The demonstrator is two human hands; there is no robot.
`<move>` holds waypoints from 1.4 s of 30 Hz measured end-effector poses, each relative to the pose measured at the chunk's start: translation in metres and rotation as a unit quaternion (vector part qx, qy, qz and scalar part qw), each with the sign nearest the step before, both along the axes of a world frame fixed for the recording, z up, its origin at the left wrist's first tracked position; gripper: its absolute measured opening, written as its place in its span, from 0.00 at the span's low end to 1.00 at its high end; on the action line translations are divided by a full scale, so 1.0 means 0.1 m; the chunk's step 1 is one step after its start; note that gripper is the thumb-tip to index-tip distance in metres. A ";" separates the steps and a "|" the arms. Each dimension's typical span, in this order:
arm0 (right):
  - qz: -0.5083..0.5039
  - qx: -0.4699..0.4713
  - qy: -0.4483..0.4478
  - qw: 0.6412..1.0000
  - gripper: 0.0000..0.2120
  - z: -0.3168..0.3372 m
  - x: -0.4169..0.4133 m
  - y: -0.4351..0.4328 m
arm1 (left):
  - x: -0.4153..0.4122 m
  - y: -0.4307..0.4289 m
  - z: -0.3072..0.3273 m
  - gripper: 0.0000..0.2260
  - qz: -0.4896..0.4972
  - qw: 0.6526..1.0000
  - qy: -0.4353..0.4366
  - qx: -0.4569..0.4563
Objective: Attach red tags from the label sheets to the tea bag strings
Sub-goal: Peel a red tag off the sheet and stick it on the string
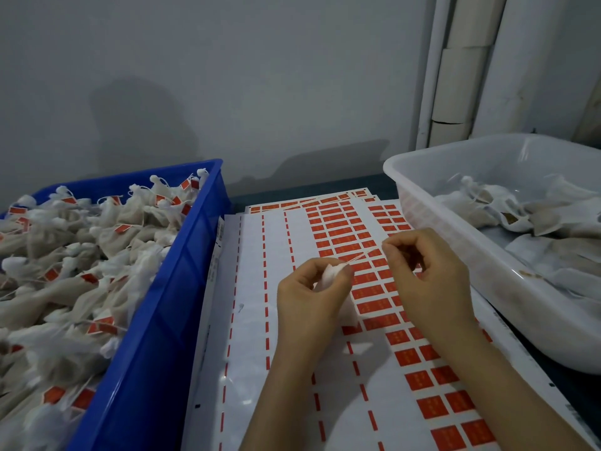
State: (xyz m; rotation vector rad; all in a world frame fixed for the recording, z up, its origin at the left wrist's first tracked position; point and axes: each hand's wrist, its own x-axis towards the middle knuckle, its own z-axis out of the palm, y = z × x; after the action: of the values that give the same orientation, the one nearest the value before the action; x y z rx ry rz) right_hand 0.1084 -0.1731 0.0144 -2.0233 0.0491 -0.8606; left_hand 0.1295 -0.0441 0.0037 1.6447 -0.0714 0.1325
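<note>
My left hand (312, 294) grips a white tea bag (330, 276) above the label sheet (253, 288). A thin string (361, 255) runs taut from the bag up to my right hand (429, 271), which pinches its far end between thumb and fingertips. Both hands hover over the columns of red tags (367, 291) on the sheet. The left part of the sheet shows only white backing with red dashes. Whether a tag is on the string I cannot tell.
A blue crate (169, 320) at the left is heaped with tea bags bearing red tags (74, 255). A white plastic tub (455, 242) at the right holds untagged tea bags (533, 209). More label sheets (325, 201) lie stacked behind, near the grey wall.
</note>
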 end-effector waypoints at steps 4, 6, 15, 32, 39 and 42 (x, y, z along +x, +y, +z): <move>-0.011 0.003 -0.004 1.000 0.09 -0.01 -0.01 0.01 | 0.01 0.02 0.00 0.03 -0.002 1.000 -0.009 0.020; 0.000 -0.006 0.008 1.000 0.07 -0.03 0.00 0.02 | 0.02 0.03 0.00 0.03 -0.014 1.000 -0.004 0.011; 0.025 -0.061 0.036 0.997 0.07 0.00 0.00 0.04 | 0.02 0.05 0.02 0.04 -0.013 0.999 -0.036 0.037; 0.005 -0.003 -0.006 1.000 0.03 -0.02 -0.04 0.10 | -0.02 0.03 0.03 0.03 0.009 0.992 -0.089 0.090; 0.036 -0.030 -0.037 0.998 0.05 -0.02 -0.08 0.16 | 0.03 0.04 -0.09 0.05 0.090 0.925 -0.225 0.294; 0.058 -0.040 -0.033 0.997 0.05 -0.03 -0.09 0.20 | -0.01 0.01 -0.06 0.05 0.117 0.964 -0.115 0.211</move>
State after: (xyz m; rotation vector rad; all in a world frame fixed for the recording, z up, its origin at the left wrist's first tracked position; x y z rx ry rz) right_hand 0.0994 -0.1533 0.0114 -2.0484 -0.1420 -0.8669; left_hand 0.1283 -0.0435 -0.0025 2.0542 -0.0857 0.5206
